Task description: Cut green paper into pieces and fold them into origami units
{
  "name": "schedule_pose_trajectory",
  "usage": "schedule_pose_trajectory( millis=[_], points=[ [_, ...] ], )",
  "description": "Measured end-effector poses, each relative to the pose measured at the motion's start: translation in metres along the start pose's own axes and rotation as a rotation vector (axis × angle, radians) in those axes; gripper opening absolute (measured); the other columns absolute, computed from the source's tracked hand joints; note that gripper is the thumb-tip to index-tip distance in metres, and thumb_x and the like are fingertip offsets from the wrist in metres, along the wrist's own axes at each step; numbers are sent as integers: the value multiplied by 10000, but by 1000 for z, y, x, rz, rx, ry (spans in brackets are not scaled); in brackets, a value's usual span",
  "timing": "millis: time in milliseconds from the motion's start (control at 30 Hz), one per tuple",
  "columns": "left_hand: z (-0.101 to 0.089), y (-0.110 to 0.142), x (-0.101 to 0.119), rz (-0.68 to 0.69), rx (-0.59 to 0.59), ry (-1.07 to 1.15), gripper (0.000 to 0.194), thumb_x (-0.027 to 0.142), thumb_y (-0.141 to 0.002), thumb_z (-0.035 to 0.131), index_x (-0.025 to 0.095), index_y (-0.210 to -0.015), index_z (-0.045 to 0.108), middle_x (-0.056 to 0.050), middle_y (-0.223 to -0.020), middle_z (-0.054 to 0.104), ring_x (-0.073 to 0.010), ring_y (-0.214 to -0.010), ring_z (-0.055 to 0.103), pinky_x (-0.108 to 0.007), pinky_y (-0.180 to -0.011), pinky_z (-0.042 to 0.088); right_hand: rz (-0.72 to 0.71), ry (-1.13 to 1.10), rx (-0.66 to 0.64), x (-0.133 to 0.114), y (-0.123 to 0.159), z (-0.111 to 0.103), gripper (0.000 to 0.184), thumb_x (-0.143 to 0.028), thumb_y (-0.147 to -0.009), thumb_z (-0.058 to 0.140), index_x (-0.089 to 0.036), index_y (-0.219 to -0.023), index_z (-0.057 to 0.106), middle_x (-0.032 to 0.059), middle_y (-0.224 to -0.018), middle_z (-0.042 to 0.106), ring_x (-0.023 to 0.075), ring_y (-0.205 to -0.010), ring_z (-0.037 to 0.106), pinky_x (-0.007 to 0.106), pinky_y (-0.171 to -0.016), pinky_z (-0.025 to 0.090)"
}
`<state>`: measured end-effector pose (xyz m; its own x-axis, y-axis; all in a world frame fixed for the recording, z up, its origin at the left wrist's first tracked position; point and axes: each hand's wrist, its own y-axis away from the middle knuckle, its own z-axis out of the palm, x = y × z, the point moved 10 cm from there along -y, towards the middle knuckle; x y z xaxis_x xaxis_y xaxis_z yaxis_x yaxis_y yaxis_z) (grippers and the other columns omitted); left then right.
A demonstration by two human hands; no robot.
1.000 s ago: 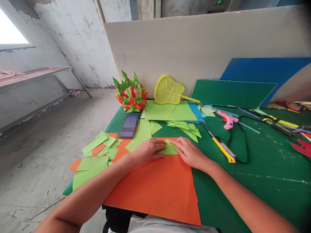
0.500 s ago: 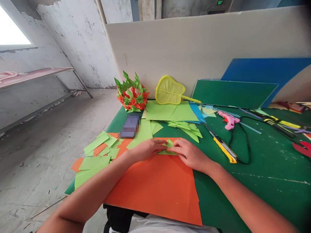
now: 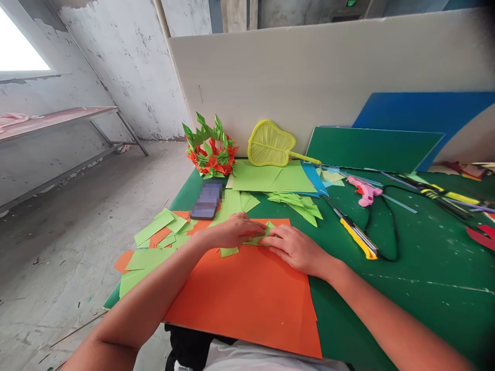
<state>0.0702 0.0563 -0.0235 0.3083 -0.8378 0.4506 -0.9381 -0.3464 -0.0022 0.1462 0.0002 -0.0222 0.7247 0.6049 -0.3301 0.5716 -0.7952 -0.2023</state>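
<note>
A small piece of light green paper (image 3: 255,240), partly folded, lies on the large orange sheet (image 3: 251,299). My left hand (image 3: 232,231) grips its left side, fingers bent over the edge and pressed down. From the right, my right hand (image 3: 297,248) holds the same piece with its fingertips close to those of the left. Much of the paper is hidden under the fingers. Beside my left wrist, a green scrap (image 3: 229,252) sticks out onto the orange sheet. Behind my hands is a pile of folded green pieces (image 3: 299,203).
Green paper cuttings (image 3: 152,259) are scattered at the left. A phone (image 3: 207,201), an orange-and-green folded-paper ring (image 3: 211,154) and a yellow fan (image 3: 270,144) stand behind. To the right lie a yellow utility knife (image 3: 358,237) and a pink glue gun (image 3: 363,190) with its black cord.
Both hands have shifted slightly left with the green piece, and my right fingers now lie flatter over it. The green scrap beside my left wrist has come into view.
</note>
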Motion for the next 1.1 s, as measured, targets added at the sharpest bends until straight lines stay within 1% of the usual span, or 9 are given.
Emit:
schedule_pose_trajectory(
  millis=[100,167,333,467,600,700,933,1100],
  points=[
    [-1,2,1,0,-32,-3,363,283,-954,444,339,-1295,555,18,-1333,570,-194,-1067,495,-309,-976,353,-6,93,-6,-3,-2,4,357,-320,-994,383,-335,-1314,541,77,-1069,580,228,-998,526,390,-863,456],
    [-2,3,2,10,-38,-7,385,255,-952,426,353,-1302,552,20,-1331,575,-189,-1053,504,-304,-965,356,-12,133,-4,-5,-3,6,364,-323,-995,386,-350,-1330,527,75,-1059,574,229,-1004,519,392,-870,447],
    [-4,1,-2,6,-5,-18,427,175,-923,436,379,-1273,572,46,-1323,585,-172,-1007,518,-286,-938,361,-21,222,-33,-12,-6,10,395,-385,-990,396,-388,-1379,462,86,-1092,563,256,-1034,496,405,-847,434],
    [-4,-1,-3,-1,-7,-24,397,178,-938,430,363,-1249,594,46,-1323,586,-170,-998,513,-274,-917,350,7,284,-64,-16,-10,13,404,-422,-985,398,-397,-1385,448,92,-1125,554,269,-1043,484,406,-834,423],
    [-3,-2,-4,-22,-15,-32,417,141,-931,410,356,-1231,605,57,-1319,588,-167,-987,507,-274,-902,343,15,310,-58,-19,-13,13,404,-444,-982,397,-384,-1376,460,94,-1130,556,262,-1038,477,383,-820,417],
    [-2,-3,-4,-30,-23,-28,432,128,-915,415,359,-1228,602,75,-1319,584,-168,-1011,503,-278,-921,336,20,342,-68,-19,-14,15,405,-441,-978,408,-386,-1376,459,99,-1126,560,268,-1017,478,376,-789,417],
    [-2,-5,-4,-52,-45,-20,505,56,-828,448,346,-1205,619,77,-1256,624,-180,-1037,498,-281,-907,333,52,392,-109,-20,-19,17,417,-484,-962,418,-453,-1378,427,94,-1116,564,279,-967,478,358,-723,390],
    [0,-6,-7,-65,-45,21,477,111,-881,438,371,-1260,567,71,-1207,648,-180,-1052,487,-283,-926,321,83,375,-134,-18,-19,17,415,-522,-961,385,-484,-1373,418,90,-1117,562,275,-940,484,358,-708,381]
  ],
)
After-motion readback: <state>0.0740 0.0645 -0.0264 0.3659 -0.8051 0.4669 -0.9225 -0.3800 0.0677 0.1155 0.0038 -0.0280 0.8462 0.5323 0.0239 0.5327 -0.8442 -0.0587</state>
